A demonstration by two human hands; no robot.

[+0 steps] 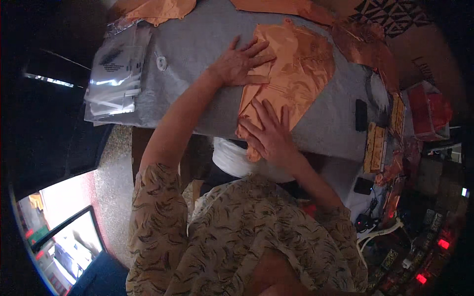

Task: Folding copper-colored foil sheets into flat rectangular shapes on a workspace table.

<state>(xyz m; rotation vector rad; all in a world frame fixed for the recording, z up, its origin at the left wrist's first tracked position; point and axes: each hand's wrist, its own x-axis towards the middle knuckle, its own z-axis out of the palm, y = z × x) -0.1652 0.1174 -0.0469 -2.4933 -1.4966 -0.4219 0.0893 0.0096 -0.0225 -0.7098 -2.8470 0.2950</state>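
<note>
A flat, deflated copper-coloured foil balloon (306,64) lies on the grey table, with its left side folded over and its lower end reaching the near edge. My left hand (242,64) rests on its left edge, fingers spread and flat. Lower down, my right hand (271,133) presses on the near part of the foil, its fingers stretched out and apart. Neither hand grips anything. Part of the fold is hidden under my fingers.
Clear plastic packets (116,74) are stacked at the table's left end, near a small white coil (161,62). More copper foil (284,6) lies along the far edge. To the right are a dark flat object (361,115), a yellow box (375,147) and a red box (428,111).
</note>
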